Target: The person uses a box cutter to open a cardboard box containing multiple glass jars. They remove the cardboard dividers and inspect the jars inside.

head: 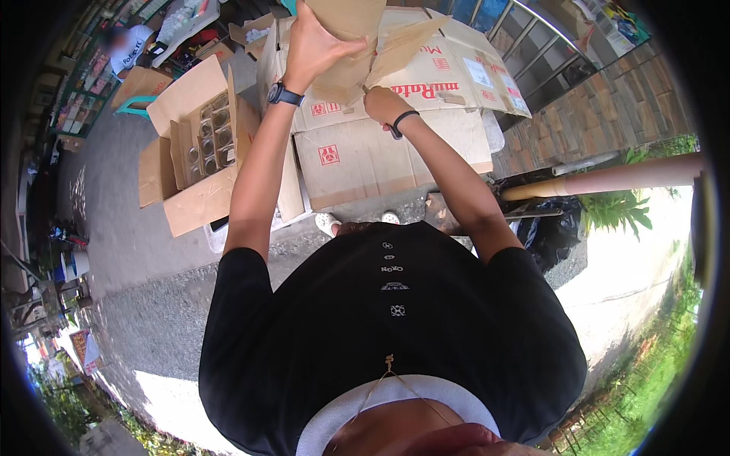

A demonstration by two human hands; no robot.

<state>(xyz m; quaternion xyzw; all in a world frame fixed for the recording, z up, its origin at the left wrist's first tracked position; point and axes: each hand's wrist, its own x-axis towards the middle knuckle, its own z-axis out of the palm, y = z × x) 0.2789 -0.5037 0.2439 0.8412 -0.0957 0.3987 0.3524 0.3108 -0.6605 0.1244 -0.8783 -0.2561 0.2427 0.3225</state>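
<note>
Flattened cardboard boxes with red print lie over a surface in front of me. My left hand, with a watch on its wrist, holds a piece of brown cardboard upright over them. A loose brown flap slants away to its right. My right hand is closed around a small tool with a dark handle, probably a cutter. Its tip lies against the lower edge of the held piece; the blade is mostly hidden. A black band circles the right wrist.
An open cardboard box with dividers and several glass jars stands left of the flattened boxes. A person is at the far upper left near a table. Metal railings rise at the upper right; a black plastic bag lies right.
</note>
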